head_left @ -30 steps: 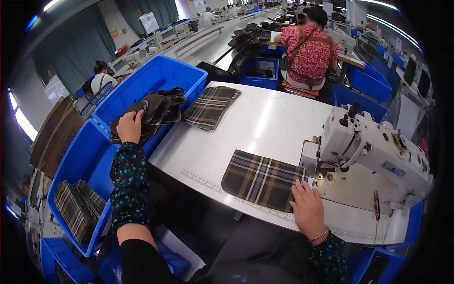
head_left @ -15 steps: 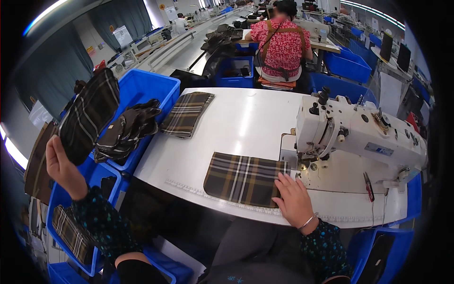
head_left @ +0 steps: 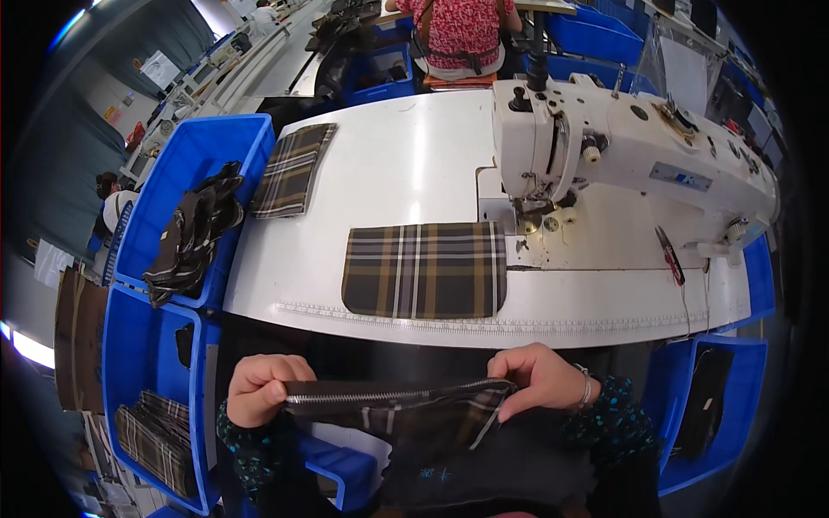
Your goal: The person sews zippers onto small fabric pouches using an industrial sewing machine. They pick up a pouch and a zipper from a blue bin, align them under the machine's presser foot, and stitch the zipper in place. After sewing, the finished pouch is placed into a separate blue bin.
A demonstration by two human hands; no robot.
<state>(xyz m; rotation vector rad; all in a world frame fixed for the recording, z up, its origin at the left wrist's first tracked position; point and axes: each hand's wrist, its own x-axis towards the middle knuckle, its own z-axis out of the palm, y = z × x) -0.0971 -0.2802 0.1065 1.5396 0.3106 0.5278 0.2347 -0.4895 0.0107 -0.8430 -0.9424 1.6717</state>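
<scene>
Stretched between my two hands, in front of my body, is a dark plaid fabric piece with a metal zipper [head_left: 389, 399] along its upper edge. My left hand [head_left: 259, 390] pinches the zipper's left end. The right end is gripped between the thumb and fingers of my right hand [head_left: 542, 380], which wears a bracelet at the wrist. Beyond them a rounded plaid fabric panel [head_left: 423, 269] lies flat on the white sewing table [head_left: 414, 164]. Its right edge is close to the needle area of the white sewing machine [head_left: 622, 142].
Folded plaid pieces [head_left: 294, 173] lie at the table's far left. Blue bins [head_left: 259, 147] with dark and plaid pieces stand left. Another blue bin [head_left: 747, 388] is at the right. Red-handled thread snips [head_left: 670, 256] rest by the machine. A person in red [head_left: 458, 34] sits ahead.
My left hand has brought the raised plaid piece from above the left bins to in front of me. My right hand has left the table panel and taken the zipper's other end. The view has shifted.
</scene>
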